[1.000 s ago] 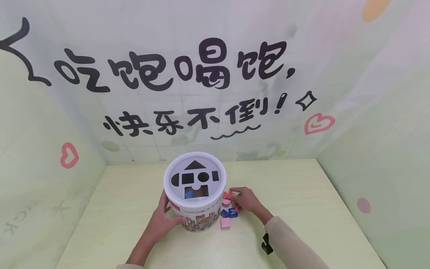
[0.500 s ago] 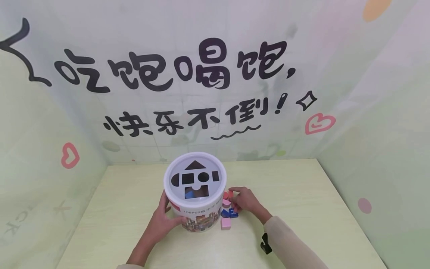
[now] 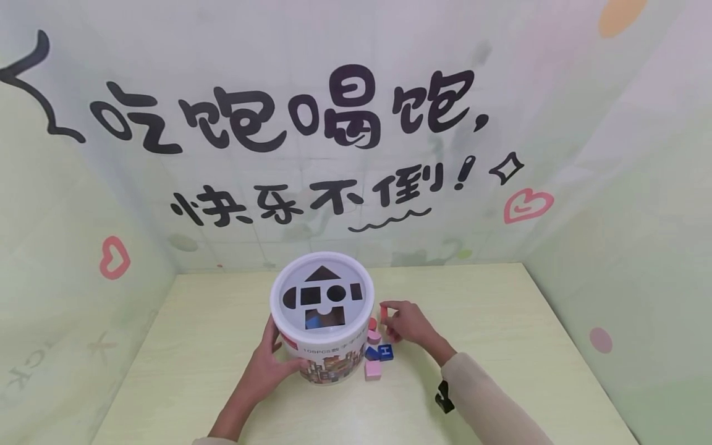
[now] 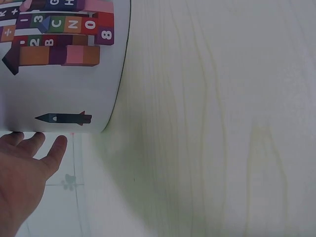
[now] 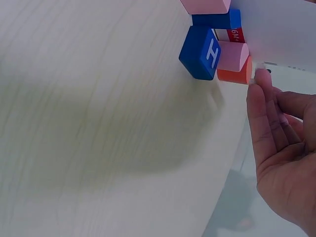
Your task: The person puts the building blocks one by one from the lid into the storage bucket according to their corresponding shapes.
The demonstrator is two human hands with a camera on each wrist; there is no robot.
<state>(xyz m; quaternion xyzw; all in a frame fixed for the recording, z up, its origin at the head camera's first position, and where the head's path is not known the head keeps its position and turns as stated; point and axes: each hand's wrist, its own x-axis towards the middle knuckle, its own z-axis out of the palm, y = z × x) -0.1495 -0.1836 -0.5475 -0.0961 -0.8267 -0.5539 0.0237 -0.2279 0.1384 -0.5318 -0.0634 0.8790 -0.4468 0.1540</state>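
Observation:
My left hand (image 3: 272,369) holds the side of a white block bucket (image 3: 334,355), thumb at the front and fingers round the far left. Its lid (image 3: 295,321) has cutouts in several shapes. Right of the bucket, my right hand (image 3: 411,322) pinches an upright, narrow orange-red block (image 3: 384,313) between thumb and forefinger. In the right wrist view, that block is mostly hidden by the fingers. Close by lie an orange round block (image 5: 236,75), a pink rounded block (image 5: 233,56), a blue block with a white H (image 5: 201,53), another blue block (image 5: 217,20) and a pink block (image 3: 372,370).
Blue shows inside the bucket through the lowest cutout. The pale wooden table (image 3: 211,321) meets printed walls at the back and sides. A black object (image 3: 443,398) hangs by the right sleeve (image 3: 484,395).
My right hand has risen slightly from the pile with the orange-red block, which now stands apart from the orange round one. The blue H block is more exposed. The left hand stays on the bucket.

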